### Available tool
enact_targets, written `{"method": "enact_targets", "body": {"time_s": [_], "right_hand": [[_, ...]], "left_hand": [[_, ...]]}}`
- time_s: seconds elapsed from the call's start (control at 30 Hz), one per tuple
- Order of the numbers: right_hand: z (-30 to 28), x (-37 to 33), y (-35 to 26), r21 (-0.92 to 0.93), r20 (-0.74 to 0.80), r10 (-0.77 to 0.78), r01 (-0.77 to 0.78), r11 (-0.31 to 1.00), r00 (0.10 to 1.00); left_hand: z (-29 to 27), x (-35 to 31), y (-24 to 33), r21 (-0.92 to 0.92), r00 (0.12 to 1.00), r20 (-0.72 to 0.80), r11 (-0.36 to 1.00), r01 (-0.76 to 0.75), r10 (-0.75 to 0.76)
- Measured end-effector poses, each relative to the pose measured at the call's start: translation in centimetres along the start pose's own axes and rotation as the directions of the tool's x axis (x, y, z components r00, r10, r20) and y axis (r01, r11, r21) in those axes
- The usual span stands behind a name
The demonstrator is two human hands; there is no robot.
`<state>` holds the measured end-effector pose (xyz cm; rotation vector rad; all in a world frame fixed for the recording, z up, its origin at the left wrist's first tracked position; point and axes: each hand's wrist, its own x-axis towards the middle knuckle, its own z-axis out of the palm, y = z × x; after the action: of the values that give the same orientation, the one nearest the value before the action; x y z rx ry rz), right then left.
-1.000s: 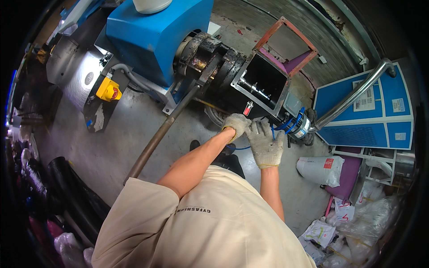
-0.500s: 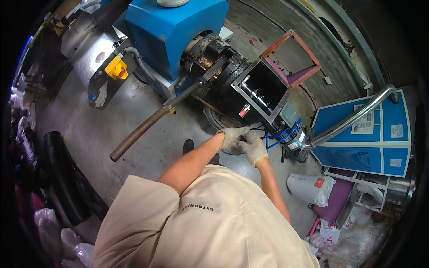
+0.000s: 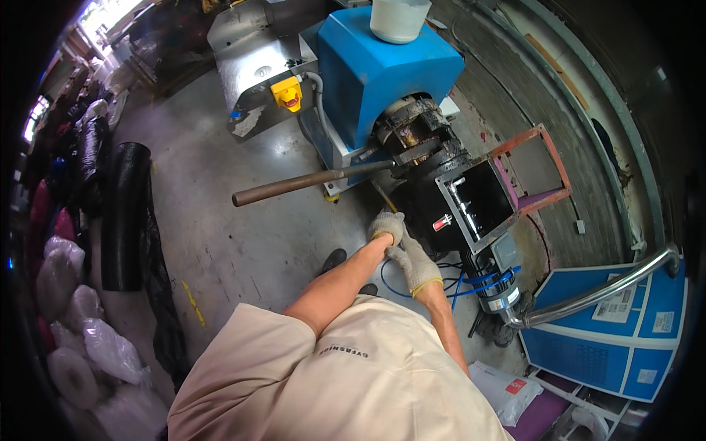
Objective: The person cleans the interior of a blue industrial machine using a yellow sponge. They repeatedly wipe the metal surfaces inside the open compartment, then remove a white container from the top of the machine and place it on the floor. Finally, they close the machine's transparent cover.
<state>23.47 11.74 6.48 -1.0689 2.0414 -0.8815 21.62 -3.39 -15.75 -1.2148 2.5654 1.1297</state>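
Note:
Both my hands wear pale knitted work gloves and meet in front of the black machine body [image 3: 419,213]. My left hand [image 3: 385,226] is closed, its fingers curled at the lower end of a thin yellowish rod [image 3: 385,197]; whether it grips the rod is hidden. Against its side lies my right hand [image 3: 416,266], fingers drawn together toward the left glove; what they hold, if anything, is hidden. Above them, a long rusty bar [image 3: 309,185] sticks out from a grimy clamp-like collar [image 3: 415,136]. A red-handled latch [image 3: 441,223] sits beside the machine's open chamber [image 3: 482,202].
A blue machine housing [image 3: 386,66] carries a white bucket [image 3: 399,20]. Right of my hands are a motor [image 3: 500,294], blue hoses [image 3: 390,283] and a blue cabinet [image 3: 603,331] with a metal pipe [image 3: 603,298]. Black rolls [image 3: 123,220] and plastic-wrapped bundles [image 3: 114,345] line the left.
The view has swung left, so the machine appears farther right. My gloved hands have shifted nearer the rod's lower end, and my right hand now reaches farther up beside the left.

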Motion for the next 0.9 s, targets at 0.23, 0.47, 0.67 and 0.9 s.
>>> {"method": "enact_targets", "body": {"time_s": [0.23,0.47,0.67,0.9], "right_hand": [[-0.7,-2.6,1.4,-0.026,-0.002,-0.078,0.077,0.997,0.997],[0.5,-4.8,5.2,0.237,-0.254,0.111,-0.049,0.970,0.961],[0.5,-2.6,4.8,0.202,-0.389,0.104,-0.026,0.979,0.916],[3.1,-1.3,6.4,0.024,-0.370,0.306,-0.320,0.947,0.877]], "left_hand": [[-5.1,-3.4,1.7,0.012,0.990,-0.083,0.994,0.112,-0.111],[-6.3,-2.3,2.4,-0.330,0.991,0.046,0.934,0.135,-0.127],[-1.1,-3.4,3.2,-0.814,0.947,0.057,0.535,0.228,-0.316],[-2.0,-7.3,5.9,-0.775,0.775,0.621,0.054,0.629,-0.114]]}}
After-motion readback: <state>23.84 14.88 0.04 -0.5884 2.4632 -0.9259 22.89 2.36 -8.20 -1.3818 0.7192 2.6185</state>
